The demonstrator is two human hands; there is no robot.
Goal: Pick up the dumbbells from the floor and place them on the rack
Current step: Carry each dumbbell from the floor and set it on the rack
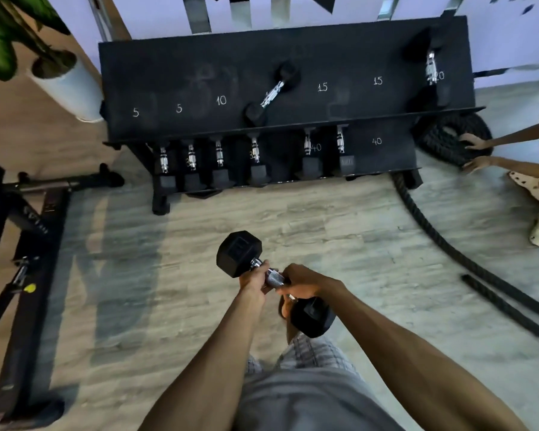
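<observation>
While a dumbbell (274,283) is gripped by both hands, left hand (255,279) and right hand (302,281) closed round its handle, the far rack (355,57) is only partly filled.

Both hands (279,283) around dumbbell (239,253)

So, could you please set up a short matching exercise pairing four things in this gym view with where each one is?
Things:
1. hex dumbbell
2. slanted dumbbell
3. coiled rope
4. potted plant

Places:
A. left of the rack
B. on the rack's top shelf
C. held by the left hand and right hand
D. on the floor, right of the rack

Pairs: 1-C, 2-B, 3-D, 4-A
</observation>
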